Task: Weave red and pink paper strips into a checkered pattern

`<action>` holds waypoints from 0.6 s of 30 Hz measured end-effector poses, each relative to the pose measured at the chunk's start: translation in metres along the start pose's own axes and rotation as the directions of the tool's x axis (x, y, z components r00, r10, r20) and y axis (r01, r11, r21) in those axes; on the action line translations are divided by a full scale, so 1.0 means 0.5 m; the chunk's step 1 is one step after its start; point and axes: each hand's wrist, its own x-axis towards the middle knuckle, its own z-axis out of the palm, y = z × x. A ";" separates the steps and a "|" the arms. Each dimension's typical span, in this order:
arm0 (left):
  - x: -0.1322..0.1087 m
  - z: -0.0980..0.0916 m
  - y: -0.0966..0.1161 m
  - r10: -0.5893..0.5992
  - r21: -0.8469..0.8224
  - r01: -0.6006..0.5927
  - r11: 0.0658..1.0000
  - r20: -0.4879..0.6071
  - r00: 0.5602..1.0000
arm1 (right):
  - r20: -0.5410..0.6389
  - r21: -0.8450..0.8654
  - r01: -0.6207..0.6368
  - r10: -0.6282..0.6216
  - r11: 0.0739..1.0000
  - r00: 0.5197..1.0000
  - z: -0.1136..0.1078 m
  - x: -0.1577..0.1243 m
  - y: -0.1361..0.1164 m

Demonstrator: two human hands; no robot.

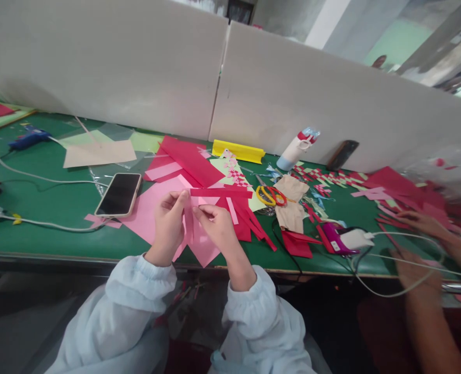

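Just above the table's front edge, my left hand point(168, 214) pinches the top of a dark pink paper strip point(189, 223) that hangs down between my hands. My right hand point(217, 223) is closed too, thumb and forefinger pinched at the strip's right side. A longer red paper strip point(222, 192) stretches sideways just above my right hand; whether it joins the hanging one I cannot tell. Beneath my hands lie pink paper sheets point(147, 213). Red sheets point(191, 161) are piled behind them, with loose red strips point(259, 228) to the right.
A phone point(120, 195) lies left, near white cables and a blue glue gun point(30, 138). Scissors point(271, 196), a yellow holder point(238, 151) and a bottle point(297, 149) stand or lie right of centre. A co-worker's hands point(421, 223) work at far right. A white partition point(137, 67) backs the table.
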 end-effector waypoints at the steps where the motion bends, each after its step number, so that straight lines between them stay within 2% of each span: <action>1: 0.000 -0.001 -0.002 -0.008 -0.009 0.008 1.000 0.003 1.000 | 0.002 0.003 -0.001 0.001 1.000 1.000 0.000 0.000 0.001; 8: -0.001 0.001 -0.004 -0.025 -0.029 0.025 0.999 0.020 0.999 | 0.029 0.025 0.012 -0.012 1.000 0.999 -0.005 0.003 0.007; 14: -0.004 0.001 -0.003 0.014 0.036 -0.016 0.999 0.073 0.997 | -0.086 0.092 0.028 -0.020 0.995 0.996 -0.011 0.003 0.006; 18: -0.005 0.000 -0.006 0.015 0.054 -0.020 0.998 0.082 0.996 | -0.105 0.094 0.023 -0.013 0.995 0.994 -0.011 0.004 0.007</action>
